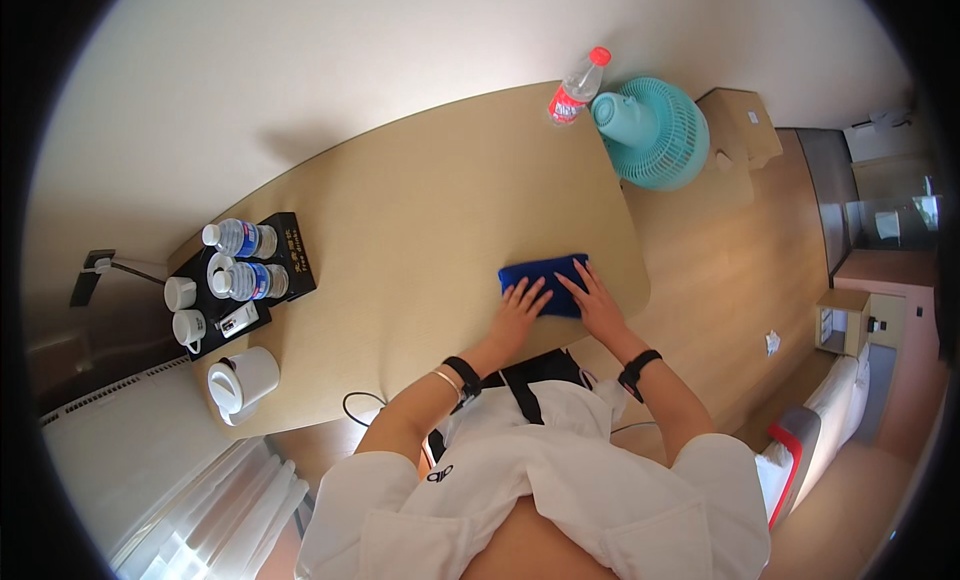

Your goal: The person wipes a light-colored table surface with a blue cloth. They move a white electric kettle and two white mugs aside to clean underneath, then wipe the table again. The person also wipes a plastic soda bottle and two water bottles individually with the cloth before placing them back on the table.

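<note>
A folded dark blue cloth [553, 280] lies flat near the front right part of the wooden table [420, 205]. Over its lower left part rests my left hand [517, 317], palm down with the fingers apart. My right hand [596, 302] lies on the cloth's right side, its fingers spread towards the upper edge. Neither hand is closed around the cloth. Both wrists wear black bands.
At the table's left are a black tray [300, 253] with water bottles [251, 281] and white cups [180, 293], and a white kettle [244, 381]. A red-capped bottle [576, 92] stands at the back right corner, beside a turquoise fan [660, 133].
</note>
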A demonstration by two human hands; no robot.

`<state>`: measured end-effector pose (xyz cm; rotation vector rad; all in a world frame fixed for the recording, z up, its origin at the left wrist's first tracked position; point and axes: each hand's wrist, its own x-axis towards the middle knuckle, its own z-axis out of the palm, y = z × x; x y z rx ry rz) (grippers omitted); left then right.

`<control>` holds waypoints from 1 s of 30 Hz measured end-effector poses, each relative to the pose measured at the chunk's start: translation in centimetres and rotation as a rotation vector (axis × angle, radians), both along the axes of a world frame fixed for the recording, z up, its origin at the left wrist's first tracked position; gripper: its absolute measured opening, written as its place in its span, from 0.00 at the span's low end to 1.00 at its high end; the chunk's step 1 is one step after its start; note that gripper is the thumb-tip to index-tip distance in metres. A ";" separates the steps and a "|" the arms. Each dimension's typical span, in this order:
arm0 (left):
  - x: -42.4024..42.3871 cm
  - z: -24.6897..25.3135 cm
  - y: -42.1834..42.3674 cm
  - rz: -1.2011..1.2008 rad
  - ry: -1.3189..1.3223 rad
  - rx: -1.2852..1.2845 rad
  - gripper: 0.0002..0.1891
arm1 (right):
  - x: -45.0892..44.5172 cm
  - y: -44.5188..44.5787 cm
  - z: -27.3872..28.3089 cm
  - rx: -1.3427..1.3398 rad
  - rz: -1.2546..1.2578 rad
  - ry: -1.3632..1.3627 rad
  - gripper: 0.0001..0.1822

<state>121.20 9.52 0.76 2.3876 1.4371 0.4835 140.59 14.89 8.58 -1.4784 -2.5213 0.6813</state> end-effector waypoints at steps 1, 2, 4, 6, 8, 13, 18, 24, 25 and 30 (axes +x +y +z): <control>-0.7 1.1 1.8 0.003 0.020 -0.022 0.35 | -0.7 1.7 -0.2 0.027 0.009 0.035 0.31; -1.7 2.1 3.9 0.007 0.038 -0.044 0.35 | -1.3 3.6 -0.5 0.054 0.019 0.068 0.32; -3.3 2.5 7.3 0.020 0.080 -0.054 0.35 | -2.9 7.4 -0.9 0.074 0.037 0.081 0.33; -4.7 1.8 10.7 0.024 0.125 -0.019 0.35 | -3.9 11.1 -2.1 0.119 0.057 0.070 0.36; -6.3 1.2 13.9 0.046 0.156 0.017 0.36 | -5.2 14.4 -2.4 0.145 0.088 0.091 0.38; -8.9 2.6 21.2 0.119 0.136 0.018 0.32 | -8.7 22.0 -3.5 0.198 0.090 0.120 0.40; -11.7 2.1 27.5 0.135 0.184 0.078 0.29 | -12.0 27.8 -5.3 0.280 0.042 0.174 0.37; -13.7 2.8 31.5 0.186 0.234 -0.038 0.26 | -14.5 31.8 -5.4 0.241 0.011 0.171 0.34; -13.7 2.8 31.7 0.187 0.223 -0.032 0.25 | -14.6 32.1 -5.6 0.263 0.016 0.171 0.34; -12.6 2.4 31.0 0.229 0.139 -0.020 0.24 | -14.4 31.9 -5.8 0.261 0.020 0.186 0.33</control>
